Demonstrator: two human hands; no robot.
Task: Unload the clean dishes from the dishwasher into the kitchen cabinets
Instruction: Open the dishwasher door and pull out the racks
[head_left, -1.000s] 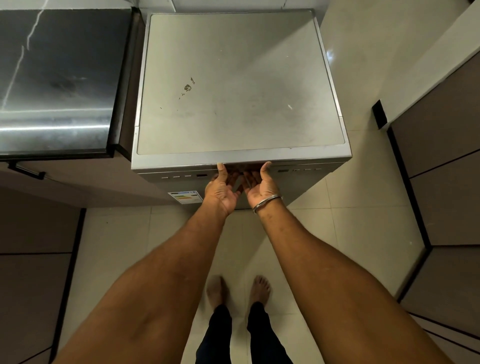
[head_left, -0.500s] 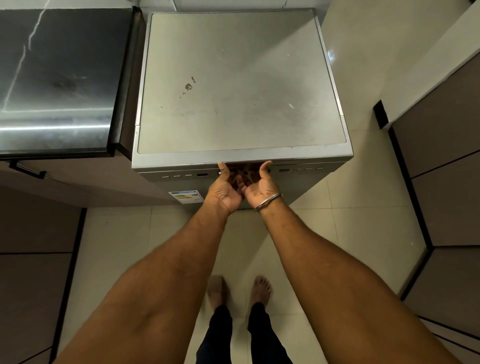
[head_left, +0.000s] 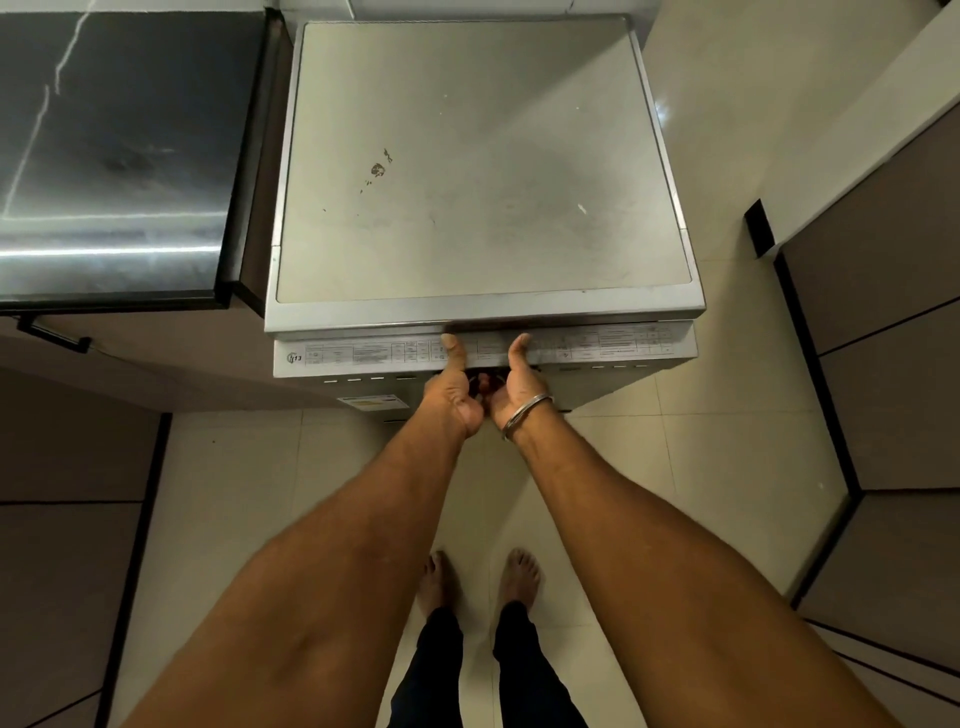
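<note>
Both hands are on the opening step of the job: the dishwasher (head_left: 483, 156) door (head_left: 363, 355) stands just ajar, its top edge tipped a little away from the machine's body so that the printed control strip shows, and no dish is out yet. The clean dishes are presumably inside, hidden from view. The left hand (head_left: 451, 397) and the right hand (head_left: 514, 391) sit side by side at the middle of the door, palms up. Each thumb lies pressed on the door's top edge, while the fingers curl under into the handle recess, gripping the door; their tips are mostly out of sight in the shadow there. A metal bangle (head_left: 527, 415) circles the right wrist. Both forearms reach straight forward and down, nearly parallel, with the bare feet (head_left: 519, 577) planted close to the machine on the tiled floor (head_left: 727, 467). The next move probably calls for a steady pull down and outward, and a step back so that the swinging door has room, before a rack can be drawn out. Cabinets (head_left: 893, 312) stand to the right, a dark countertop (head_left: 104, 156) to the left.
</note>
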